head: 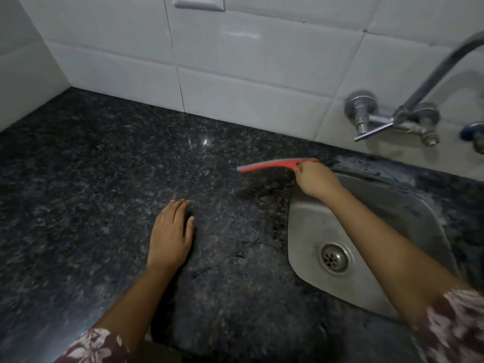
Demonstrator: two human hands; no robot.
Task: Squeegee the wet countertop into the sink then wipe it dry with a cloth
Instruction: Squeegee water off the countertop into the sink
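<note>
My right hand (315, 180) grips a red squeegee (272, 165) with a grey blade edge, held at the far left corner of the steel sink (314, 226). Its blade stretches left over the dark speckled granite countertop (104, 166), close to the back wall. Wet streaks and water trails lie on the stone just left of the sink rim. My left hand (171, 235) rests flat on the countertop, palm down, fingers together, holding nothing. No cloth is in view.
White wall tiles (235, 61) close off the back and left sides. A chrome wall tap (392, 119) with a long curved spout hangs above the sink's far edge. The sink drain (335, 258) sits near its front. Floral sleeves cover both upper arms.
</note>
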